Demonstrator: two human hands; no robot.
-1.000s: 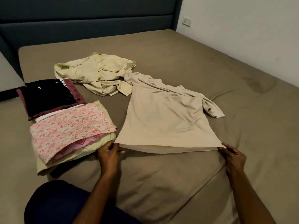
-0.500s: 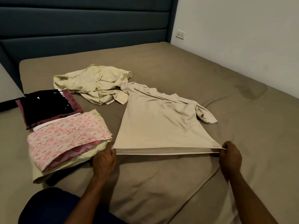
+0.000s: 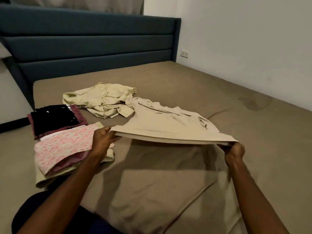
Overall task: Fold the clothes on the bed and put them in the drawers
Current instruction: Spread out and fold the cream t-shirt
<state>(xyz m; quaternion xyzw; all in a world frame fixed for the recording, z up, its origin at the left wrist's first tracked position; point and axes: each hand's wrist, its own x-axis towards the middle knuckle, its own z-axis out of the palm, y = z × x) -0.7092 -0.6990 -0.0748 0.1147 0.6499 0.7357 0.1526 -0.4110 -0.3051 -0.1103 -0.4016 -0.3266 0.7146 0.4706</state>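
A wide bed covered in a brown sheet fills most of the view, with one dark blue padded headboard at its far end and a white wall along its right side. One beige top is spread in the middle of the bed; its near hem is lifted off the sheet while its far end, with the sleeves, lies on the bed. Two hands hold that hem, one at each corner. The left hand grips the left corner, fingers curled under the cloth and thumb on top. The right hand pinches the right corner, fingers closed round the edge. To the left sit two stacks of folded clothes: the nearer one topped by a pink patterned piece, the farther one topped by a black piece. Behind the beige top lies one crumpled pale yellow garment. One small white wall socket sits beside the headboard.
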